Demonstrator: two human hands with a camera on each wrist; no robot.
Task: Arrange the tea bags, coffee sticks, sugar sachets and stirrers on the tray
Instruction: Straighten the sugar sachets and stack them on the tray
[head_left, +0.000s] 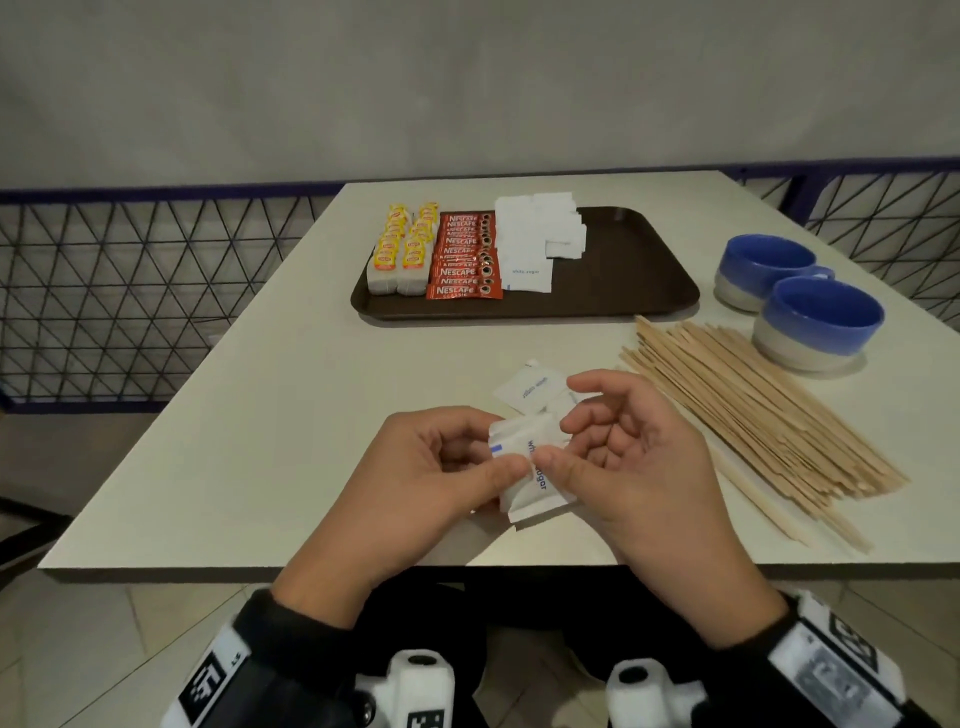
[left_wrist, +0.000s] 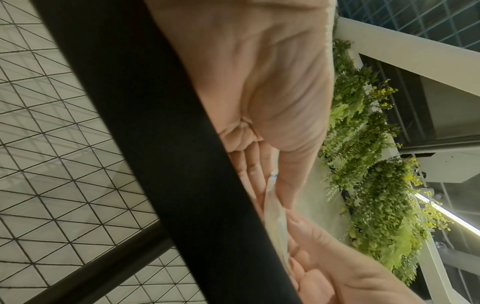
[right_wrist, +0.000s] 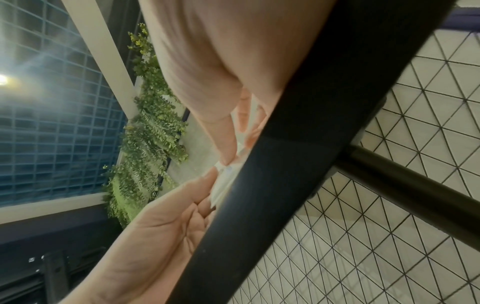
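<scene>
Though unseen at wrists, tray overhead.

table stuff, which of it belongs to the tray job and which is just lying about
Part of the job:
- tray
- tea bags
- coffee sticks
- sugar sachets on the tray
- sugar sachets held by the left hand and right hand
- loose sachets
- stirrers

Just lying about:
- two blue cups
</scene>
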